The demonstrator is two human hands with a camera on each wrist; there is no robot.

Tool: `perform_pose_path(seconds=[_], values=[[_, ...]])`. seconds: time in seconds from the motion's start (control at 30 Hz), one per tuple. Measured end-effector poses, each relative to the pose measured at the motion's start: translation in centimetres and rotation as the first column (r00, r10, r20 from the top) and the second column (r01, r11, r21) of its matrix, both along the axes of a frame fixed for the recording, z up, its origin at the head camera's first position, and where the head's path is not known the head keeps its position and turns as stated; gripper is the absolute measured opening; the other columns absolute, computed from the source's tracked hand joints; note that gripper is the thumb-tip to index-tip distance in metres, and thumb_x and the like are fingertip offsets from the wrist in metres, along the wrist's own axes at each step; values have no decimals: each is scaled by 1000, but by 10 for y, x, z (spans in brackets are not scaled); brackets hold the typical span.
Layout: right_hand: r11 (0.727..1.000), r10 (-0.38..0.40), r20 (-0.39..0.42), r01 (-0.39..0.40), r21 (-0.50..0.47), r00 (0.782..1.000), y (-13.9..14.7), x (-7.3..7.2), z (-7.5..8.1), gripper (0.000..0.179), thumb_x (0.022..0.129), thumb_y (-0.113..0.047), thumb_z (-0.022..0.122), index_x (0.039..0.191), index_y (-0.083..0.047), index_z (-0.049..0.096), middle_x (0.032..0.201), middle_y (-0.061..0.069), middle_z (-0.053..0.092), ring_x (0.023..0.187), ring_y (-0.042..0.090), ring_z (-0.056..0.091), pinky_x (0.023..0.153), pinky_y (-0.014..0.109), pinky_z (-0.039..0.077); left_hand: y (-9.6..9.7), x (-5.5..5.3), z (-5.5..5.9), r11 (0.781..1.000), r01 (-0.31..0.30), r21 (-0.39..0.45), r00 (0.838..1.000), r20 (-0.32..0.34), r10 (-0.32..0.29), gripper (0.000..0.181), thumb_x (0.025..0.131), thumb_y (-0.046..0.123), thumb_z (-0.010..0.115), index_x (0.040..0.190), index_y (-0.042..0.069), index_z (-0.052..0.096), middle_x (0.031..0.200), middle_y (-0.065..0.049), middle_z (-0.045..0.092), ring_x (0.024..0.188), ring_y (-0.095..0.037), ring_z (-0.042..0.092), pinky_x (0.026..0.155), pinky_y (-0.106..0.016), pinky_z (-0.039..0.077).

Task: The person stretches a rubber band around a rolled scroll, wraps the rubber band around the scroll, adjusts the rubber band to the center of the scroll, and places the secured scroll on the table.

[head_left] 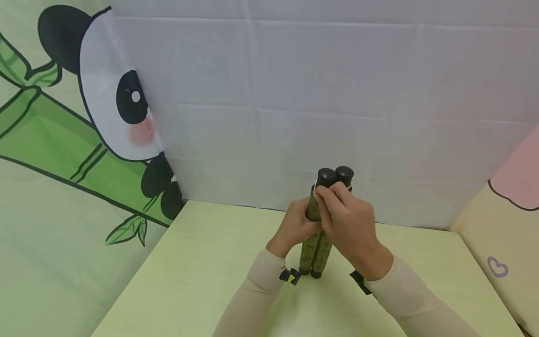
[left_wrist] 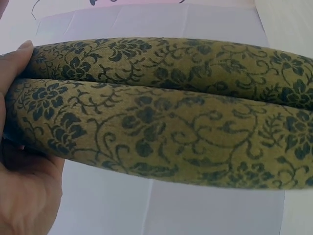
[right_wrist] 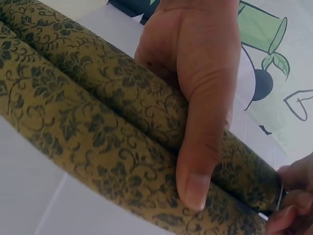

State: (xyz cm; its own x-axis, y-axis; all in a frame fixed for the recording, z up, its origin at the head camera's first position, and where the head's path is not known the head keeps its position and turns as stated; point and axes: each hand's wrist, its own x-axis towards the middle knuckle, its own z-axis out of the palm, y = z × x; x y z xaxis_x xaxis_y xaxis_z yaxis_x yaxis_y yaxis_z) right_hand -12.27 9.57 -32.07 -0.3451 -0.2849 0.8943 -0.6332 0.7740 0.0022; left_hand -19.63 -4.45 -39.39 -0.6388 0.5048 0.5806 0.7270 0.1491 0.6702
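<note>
Patterned rolls point(head_left: 310, 248), a pair lying side by side and touching, are held nearly upright over the right-hand part of the table point(head_left: 202, 267). We see gold-green fabric with dark flowers and vines, and black knobs point(head_left: 326, 178) at the top ends. Our left hand point(head_left: 296, 222) grips both rolls, its thumb laid across them. Our right hand point(head_left: 350, 222) is just below the knobs, fingertips pinching a thin pale cord point(right_wrist: 280, 197); we cannot tell how it is tied. Nor can we tell whether the lower ends touch the table. Behind rises a creased white sheet point(head_left: 252, 70), with a cartoon panda point(head_left: 105, 89) to its left.
</note>
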Motion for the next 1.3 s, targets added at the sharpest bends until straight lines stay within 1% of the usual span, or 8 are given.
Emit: perform_pose_path(seconds=[0.1, 0.23, 0.43, 0.6, 0.8, 1.03, 1.2, 1.3], values=[[1000, 6, -16, -6, 2, 1000, -11, 3, -2, 20, 105, -10, 57, 102, 4, 71, 85, 12, 55, 41, 15, 43, 37, 29, 40, -6, 6, 0, 1000, -10, -3, 1000, -23, 10, 15, 87, -5, 67, 101, -2, 66, 58, 1, 46, 45, -3, 36, 47, -21, 32], [1000, 24, -18, -24, -18, 1000, -22, 9, -5, 26, 108, -15, 50, 102, 3, 69, 84, 11, 53, 42, 14, 38, 36, 27, 36, -15, 12, -1, 1000, -1, -16, 1000, -30, 0, 13, 87, -6, 66, 99, -1, 66, 59, 2, 45, 47, -3, 35, 49, -21, 32], [995, 76, 27, -74, -68, 997, -22, 21, -10, 30, 110, -20, 47, 101, 1, 67, 81, 8, 50, 47, 12, 37, 39, 27, 38, -28, 20, -1, 997, 73, 0, 996, 56, -73, 20, 88, 0, 71, 107, -1, 69, 71, -5, 63, 55, -5, 51, 53, -22, 44], [999, 14, 30, -13, -49, 999, -16, 28, -11, 31, 109, -24, 49, 100, 1, 66, 83, 9, 52, 46, 13, 40, 39, 28, 38, -33, 25, 0, 993, 115, 25, 988, 105, -117, 29, 89, 8, 77, 116, 0, 69, 91, -10, 73, 71, -8, 65, 63, -25, 53], [998, -1, -11, 1, -69, 1000, -9, 37, -18, 32, 109, -25, 50, 105, -1, 71, 81, 7, 55, 48, 11, 43, 40, 26, 37, -36, 30, -3, 988, 144, 47, 977, 154, -150, 40, 89, 14, 81, 125, 6, 68, 104, -9, 74, 86, -9, 70, 74, -29, 57], [996, 21, -98, -30, -83, 995, 5, 38, -18, 28, 107, -21, 55, 114, -4, 76, 84, 9, 60, 48, 11, 46, 41, 24, 36, -37, 33, -1, 988, 146, 53, 961, 229, -155, 38, 87, 15, 83, 122, 6, 69, 103, -7, 75, 87, -9, 71, 74, -31, 58], [999, 27, -97, -30, -23, 995, 6, 39, -12, 30, 107, -25, 57, 104, -5, 78, 84, 7, 61, 48, 13, 53, 40, 25, 38, -38, 34, 0, 987, 158, 43, 962, 217, -164, 38, 87, 15, 83, 122, 7, 69, 99, -5, 74, 82, -9, 69, 72, -30, 56], [1000, 20, -114, -19, 13, 993, 7, 41, -9, 31, 107, -26, 56, 98, -3, 76, 84, 7, 61, 44, 12, 48, 39, 25, 37, -38, 36, 0, 984, 169, 52, 961, 212, -176, 37, 87, 15, 83, 120, 7, 70, 98, -4, 74, 81, -9, 69, 71, -30, 56]])
